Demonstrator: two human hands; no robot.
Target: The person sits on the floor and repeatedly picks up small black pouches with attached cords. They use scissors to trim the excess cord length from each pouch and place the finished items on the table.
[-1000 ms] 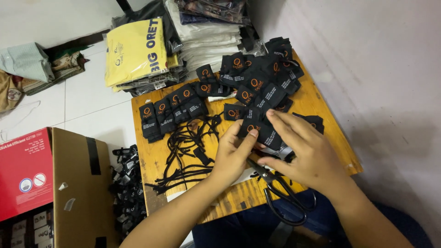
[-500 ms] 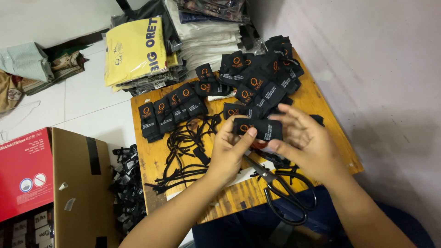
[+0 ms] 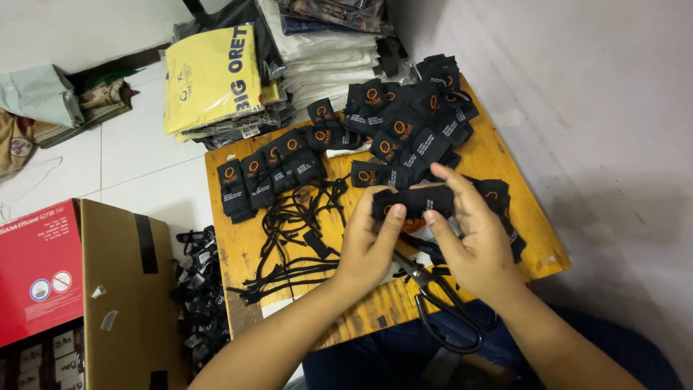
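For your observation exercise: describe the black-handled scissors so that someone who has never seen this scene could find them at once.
Start at the small wooden table. At its near edge, just below the left hand and right hand, lie the scissors, handles overhanging toward the person. Unlike the flat black tags and cords around them, they have metal blades and two large loops.

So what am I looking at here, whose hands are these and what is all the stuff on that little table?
No machine here: a camera worn on a person's head looks down at their own bare hands. The left hand and right hand together hold a small stack of black fabric tags with orange marks above a low wooden table. More such tags lie in a loose pile and a neat row, beside black loop cords and black-handled scissors.
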